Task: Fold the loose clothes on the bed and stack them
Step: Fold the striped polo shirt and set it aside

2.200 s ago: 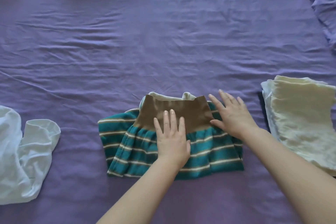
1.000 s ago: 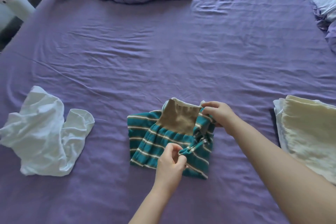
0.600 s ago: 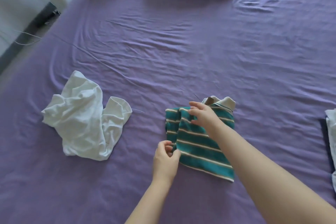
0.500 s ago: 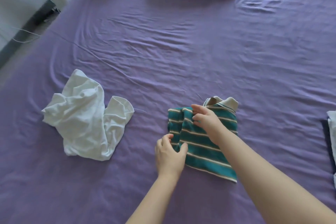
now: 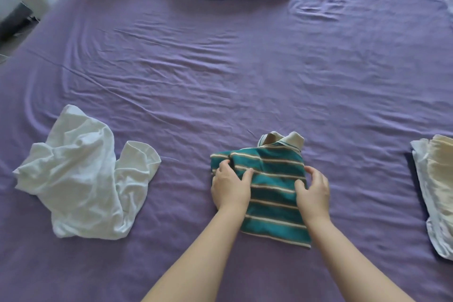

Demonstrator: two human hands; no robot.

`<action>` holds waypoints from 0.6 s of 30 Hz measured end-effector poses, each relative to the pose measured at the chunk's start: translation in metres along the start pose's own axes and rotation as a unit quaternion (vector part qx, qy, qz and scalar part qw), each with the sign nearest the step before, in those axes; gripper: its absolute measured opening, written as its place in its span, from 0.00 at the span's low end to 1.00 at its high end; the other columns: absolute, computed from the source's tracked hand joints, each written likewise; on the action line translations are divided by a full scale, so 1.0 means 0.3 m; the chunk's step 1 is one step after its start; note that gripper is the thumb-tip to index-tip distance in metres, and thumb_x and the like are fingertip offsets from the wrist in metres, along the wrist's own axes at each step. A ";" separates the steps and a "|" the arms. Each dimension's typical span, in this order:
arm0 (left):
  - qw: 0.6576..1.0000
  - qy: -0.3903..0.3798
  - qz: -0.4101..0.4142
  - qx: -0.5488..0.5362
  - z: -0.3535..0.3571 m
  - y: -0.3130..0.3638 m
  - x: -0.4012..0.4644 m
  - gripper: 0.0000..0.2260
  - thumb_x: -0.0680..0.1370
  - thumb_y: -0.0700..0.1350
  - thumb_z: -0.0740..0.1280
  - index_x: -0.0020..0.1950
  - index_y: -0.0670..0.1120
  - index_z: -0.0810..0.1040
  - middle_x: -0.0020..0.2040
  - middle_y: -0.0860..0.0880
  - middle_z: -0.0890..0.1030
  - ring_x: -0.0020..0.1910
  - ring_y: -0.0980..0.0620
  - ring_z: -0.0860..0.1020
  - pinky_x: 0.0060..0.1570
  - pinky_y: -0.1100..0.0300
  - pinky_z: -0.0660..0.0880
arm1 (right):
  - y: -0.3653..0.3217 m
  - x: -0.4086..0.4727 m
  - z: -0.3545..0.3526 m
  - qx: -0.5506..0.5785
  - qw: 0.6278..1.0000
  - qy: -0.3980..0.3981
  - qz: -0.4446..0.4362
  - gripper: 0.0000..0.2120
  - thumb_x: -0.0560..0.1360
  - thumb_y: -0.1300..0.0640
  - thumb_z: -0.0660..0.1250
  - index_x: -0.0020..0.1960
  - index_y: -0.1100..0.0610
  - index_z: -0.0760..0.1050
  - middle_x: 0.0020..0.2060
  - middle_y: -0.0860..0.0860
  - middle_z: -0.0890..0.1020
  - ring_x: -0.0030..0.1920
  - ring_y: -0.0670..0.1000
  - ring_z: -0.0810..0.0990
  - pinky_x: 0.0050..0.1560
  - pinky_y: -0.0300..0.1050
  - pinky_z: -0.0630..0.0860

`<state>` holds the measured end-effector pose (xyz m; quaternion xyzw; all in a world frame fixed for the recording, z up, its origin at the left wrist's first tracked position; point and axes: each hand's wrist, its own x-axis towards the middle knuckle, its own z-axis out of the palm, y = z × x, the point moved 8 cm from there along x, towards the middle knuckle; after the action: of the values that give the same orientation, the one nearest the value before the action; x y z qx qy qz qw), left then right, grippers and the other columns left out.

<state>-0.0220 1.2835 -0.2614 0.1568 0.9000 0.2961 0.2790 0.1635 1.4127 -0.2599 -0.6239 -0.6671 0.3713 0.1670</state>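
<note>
Striped shirt (image 5: 272,193), folded small, is held by left hand (image 5: 230,185) and right hand (image 5: 313,191); white shirt (image 5: 81,174) is left unfolded.

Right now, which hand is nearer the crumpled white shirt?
Left. The left hand grips the striped shirt's left edge, on the side facing the white shirt. The right hand holds the opposite edge, farther away.
</note>
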 end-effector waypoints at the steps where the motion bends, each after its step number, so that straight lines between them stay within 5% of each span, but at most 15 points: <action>1: 0.998 -0.018 -0.048 -0.039 0.014 -0.010 0.013 0.26 0.73 0.56 0.69 0.64 0.42 0.68 0.61 0.43 0.75 0.61 0.44 0.73 0.60 0.52 0.70 | 0.033 -0.001 0.008 0.006 1.000 -0.014 0.023 0.18 0.74 0.66 0.62 0.64 0.63 0.70 0.62 0.60 0.73 0.63 0.58 0.69 0.65 0.50 0.64; 4: 0.985 -0.016 -0.147 -0.093 0.027 -0.031 0.022 0.30 0.71 0.58 0.71 0.64 0.42 0.66 0.64 0.42 0.70 0.62 0.41 0.72 0.60 0.49 0.71 | 0.080 -0.006 0.023 0.020 0.998 -0.032 0.044 0.20 0.75 0.62 0.64 0.67 0.62 0.67 0.63 0.59 0.71 0.62 0.56 0.70 0.61 0.46 0.66; 8: 0.983 -0.042 -0.180 -0.019 0.039 -0.066 0.020 0.35 0.69 0.64 0.69 0.66 0.44 0.65 0.65 0.44 0.72 0.64 0.42 0.72 0.63 0.47 0.69 | 0.076 0.000 0.031 0.039 0.997 -0.047 0.038 0.22 0.75 0.58 0.66 0.67 0.60 0.66 0.63 0.57 0.73 0.63 0.56 0.71 0.64 0.51 0.68; 13: 0.993 -0.077 -0.059 0.062 0.063 -0.036 0.032 0.24 0.70 0.63 0.68 0.57 0.46 0.74 0.59 0.46 0.77 0.60 0.43 0.72 0.59 0.52 0.70 | 0.044 0.008 0.051 0.060 0.996 -0.065 0.020 0.23 0.75 0.56 0.67 0.67 0.57 0.66 0.62 0.54 0.74 0.63 0.55 0.71 0.64 0.51 0.68; 18: 0.994 -0.064 0.049 0.080 0.051 -0.009 0.032 0.17 0.77 0.58 0.62 0.49 0.46 0.63 0.45 0.49 0.75 0.48 0.44 0.77 0.42 0.55 0.70 | 0.054 0.015 0.054 0.047 0.996 -0.070 0.012 0.24 0.75 0.57 0.67 0.69 0.57 0.64 0.64 0.55 0.73 0.64 0.55 0.70 0.64 0.49 0.67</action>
<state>-0.0208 1.2925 -0.2771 0.2407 0.8924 0.2261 0.3075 0.1630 1.4114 -0.2833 -0.5956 -0.6518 0.4466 0.1447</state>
